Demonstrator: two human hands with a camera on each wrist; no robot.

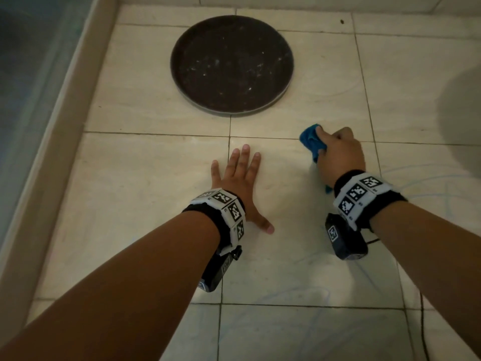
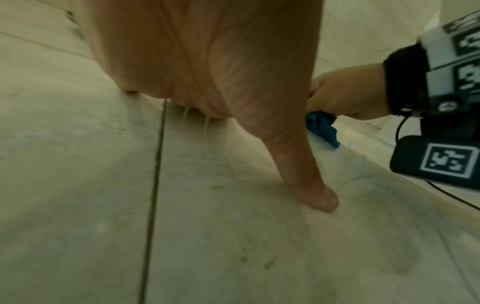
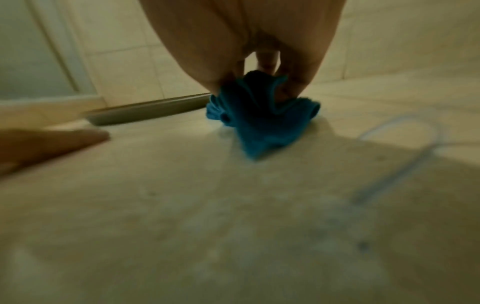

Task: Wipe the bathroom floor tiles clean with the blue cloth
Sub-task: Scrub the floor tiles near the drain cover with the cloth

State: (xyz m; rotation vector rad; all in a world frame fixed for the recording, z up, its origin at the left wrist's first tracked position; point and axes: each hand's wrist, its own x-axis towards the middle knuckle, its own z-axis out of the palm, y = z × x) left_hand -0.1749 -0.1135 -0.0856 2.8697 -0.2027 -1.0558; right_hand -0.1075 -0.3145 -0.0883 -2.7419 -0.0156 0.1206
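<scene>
Left hand (image 1: 240, 186) on floor tiles (image 1: 145, 209), cloth (image 1: 311, 142) right, tray (image 1: 231, 65) beyond.

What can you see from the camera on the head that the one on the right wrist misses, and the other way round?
Only the head view shows the whole dark round tray from above, both wristbands with their black-and-white markers, and the left hand spread flat on the floor tiles. Only the right wrist view shows the underside of the right hand, with the folds of the bunched blue cloth hanging from its fingers onto the floor. Both show the right hand gripping the cloth, the tray, the left hand's fingers, and faint blue lines on the tiles.
</scene>
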